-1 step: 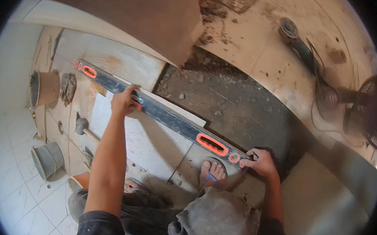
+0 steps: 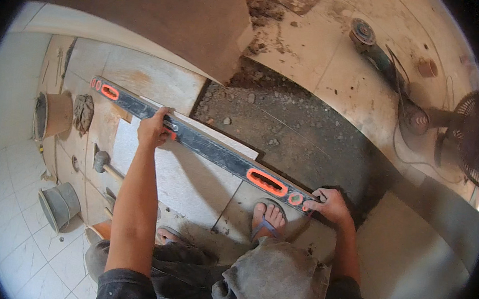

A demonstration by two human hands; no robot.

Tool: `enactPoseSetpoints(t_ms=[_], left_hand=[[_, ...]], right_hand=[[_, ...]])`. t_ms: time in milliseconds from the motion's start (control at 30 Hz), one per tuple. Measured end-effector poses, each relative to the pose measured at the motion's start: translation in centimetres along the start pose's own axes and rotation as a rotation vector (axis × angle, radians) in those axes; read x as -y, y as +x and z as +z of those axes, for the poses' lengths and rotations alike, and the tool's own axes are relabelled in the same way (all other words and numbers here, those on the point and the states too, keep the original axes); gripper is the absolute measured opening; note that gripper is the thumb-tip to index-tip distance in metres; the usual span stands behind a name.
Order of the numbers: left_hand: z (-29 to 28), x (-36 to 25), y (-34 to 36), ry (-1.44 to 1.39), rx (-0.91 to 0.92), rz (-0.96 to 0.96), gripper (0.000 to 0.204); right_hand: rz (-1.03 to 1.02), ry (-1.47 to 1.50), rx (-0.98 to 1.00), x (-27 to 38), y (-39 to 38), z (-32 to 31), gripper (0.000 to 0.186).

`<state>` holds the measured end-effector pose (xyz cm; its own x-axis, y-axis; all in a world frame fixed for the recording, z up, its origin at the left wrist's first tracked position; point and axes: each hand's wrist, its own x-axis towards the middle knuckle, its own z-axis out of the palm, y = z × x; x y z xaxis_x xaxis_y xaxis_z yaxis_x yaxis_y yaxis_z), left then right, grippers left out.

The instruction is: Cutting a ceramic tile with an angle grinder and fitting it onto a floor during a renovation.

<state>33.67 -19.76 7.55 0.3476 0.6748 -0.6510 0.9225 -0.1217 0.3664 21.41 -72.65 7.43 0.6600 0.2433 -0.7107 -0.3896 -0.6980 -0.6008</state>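
Observation:
A long black spirit level (image 2: 211, 152) with orange-rimmed grip holes lies diagonally across the floor tiles, from upper left to lower right. My left hand (image 2: 153, 130) is closed around its body, left of the middle. At the right end, my right hand (image 2: 332, 206) grips the level with thumb and fingers. Beneath it is a pale, rough-faced tile (image 2: 166, 169), partly covered by the level and my left arm. Just beyond the level's far edge lies a bed of grey mortar and rubble (image 2: 275, 121).
A rubber mallet (image 2: 102, 161), a grey bucket (image 2: 59, 206), a tan bucket (image 2: 53, 116) and a crumpled cloth (image 2: 84, 112) stand at left. An angle grinder (image 2: 376, 53) with its cord and a fan (image 2: 468, 135) are at far right. A brown sheet (image 2: 149, 15) overhangs the far side.

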Motion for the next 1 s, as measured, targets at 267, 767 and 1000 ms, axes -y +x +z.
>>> enactPoseSetpoints(t_ms=[267,767,1000], left_hand=[[0.6,0.0,0.1,0.037,-0.031,0.003,0.06],[0.4,0.6,1.0,0.104,-0.072,0.029,0.067],[1.6,0.7,1.1,0.207,-0.12,0.08,0.075]], right_hand=[[0.022,0.362,0.087,-2.5,-0.7,0.1,0.032],[0.05,0.403,0.086,-0.8,-0.9,0.3,0.034],[0.041,0.319,0.082,-3.0,-0.6,0.4,0.036]])
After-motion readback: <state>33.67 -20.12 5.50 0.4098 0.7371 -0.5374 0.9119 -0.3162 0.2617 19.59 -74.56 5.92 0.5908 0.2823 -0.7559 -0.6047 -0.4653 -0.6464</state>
